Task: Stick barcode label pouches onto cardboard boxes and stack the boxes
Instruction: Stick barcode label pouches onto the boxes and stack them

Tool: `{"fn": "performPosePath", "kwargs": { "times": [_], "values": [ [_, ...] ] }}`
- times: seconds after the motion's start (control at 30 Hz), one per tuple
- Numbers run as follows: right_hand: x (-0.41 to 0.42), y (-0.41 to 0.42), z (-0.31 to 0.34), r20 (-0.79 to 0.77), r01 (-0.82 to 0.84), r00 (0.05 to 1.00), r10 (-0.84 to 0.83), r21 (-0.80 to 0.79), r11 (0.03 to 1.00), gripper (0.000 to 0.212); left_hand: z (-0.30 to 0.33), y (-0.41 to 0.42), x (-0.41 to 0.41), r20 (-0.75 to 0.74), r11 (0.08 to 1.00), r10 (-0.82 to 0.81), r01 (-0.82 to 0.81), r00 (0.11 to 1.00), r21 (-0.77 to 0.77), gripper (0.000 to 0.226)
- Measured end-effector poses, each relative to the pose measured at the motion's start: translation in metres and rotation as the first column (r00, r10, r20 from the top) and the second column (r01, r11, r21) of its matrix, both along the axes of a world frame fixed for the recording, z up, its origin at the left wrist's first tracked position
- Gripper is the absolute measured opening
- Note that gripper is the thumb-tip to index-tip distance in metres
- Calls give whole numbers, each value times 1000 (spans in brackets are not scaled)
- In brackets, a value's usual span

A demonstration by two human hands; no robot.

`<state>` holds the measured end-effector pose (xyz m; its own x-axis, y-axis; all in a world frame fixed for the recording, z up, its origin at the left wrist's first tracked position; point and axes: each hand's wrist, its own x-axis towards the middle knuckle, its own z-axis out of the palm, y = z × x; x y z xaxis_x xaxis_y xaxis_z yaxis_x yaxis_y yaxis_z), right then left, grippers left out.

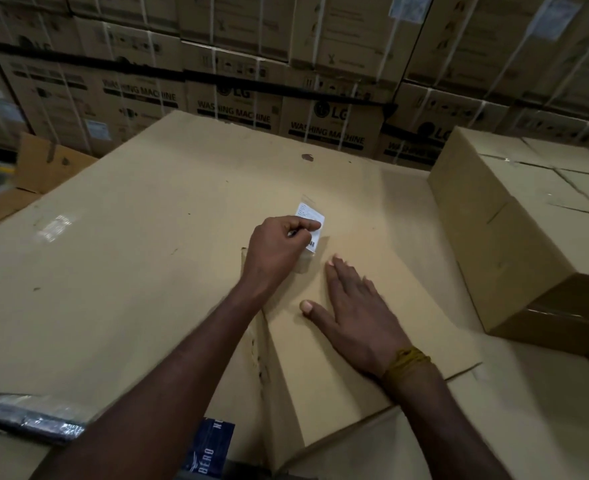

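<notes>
The left hand (279,244) pinched a clear label pouch (311,225) between thumb and curled fingers, holding it at the far end of a cardboard box (348,375). The right hand (353,313) lay flat on that box's top, fingers straight and spread. The box rested on a large cardboard sheet (130,271). A second box (514,237) stood to the right, with washing-machine cartons (237,98) stacked behind.

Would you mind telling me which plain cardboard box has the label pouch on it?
The box under both hands, where the label pouch lies; the plain box at the right has none.
</notes>
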<state>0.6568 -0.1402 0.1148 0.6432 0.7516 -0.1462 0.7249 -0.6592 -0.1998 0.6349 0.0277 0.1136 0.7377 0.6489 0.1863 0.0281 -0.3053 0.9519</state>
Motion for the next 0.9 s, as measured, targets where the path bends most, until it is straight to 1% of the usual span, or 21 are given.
{"fn": "performPosePath", "kwargs": {
  "times": [0.13,0.2,0.27,0.37,0.47,0.53,0.63,0.7,0.8,0.9],
  "values": [
    [-44,-37,4,-63,-101,993,100,-2,995,99,-1,0,-1,7,1000,1,-1,1000,-18,32],
    [-48,-52,6,-78,-128,989,124,-48,991,96,-1,1,0,15,1000,-1,1,1000,-17,32],
    [-38,-51,8,-73,-121,990,117,-64,991,92,0,1,0,13,1000,-7,8,1000,-18,32],
    [-16,-26,8,-63,-58,996,56,-36,998,83,0,2,1,5,1000,-15,15,1000,-6,31],
    [-5,-3,6,-15,-51,999,51,-26,998,83,0,1,1,15,1000,-19,19,1000,-2,31],
    [-15,-5,6,-10,-83,997,83,-46,995,85,0,0,-1,16,1000,-17,18,1000,-4,31],
    [-47,-32,6,-48,-176,984,173,-58,983,91,-3,0,-1,30,999,-9,10,1000,-34,33],
    [-51,-50,5,-58,-204,978,199,-82,976,91,-3,1,0,31,999,-8,9,999,-37,32],
    [-32,-48,8,-73,-176,983,170,-89,980,91,-2,3,2,29,999,-18,19,999,-40,31],
    [-10,-20,5,-48,-94,995,91,-44,995,83,-3,5,3,26,999,-26,26,999,-30,30]
  ]
}}
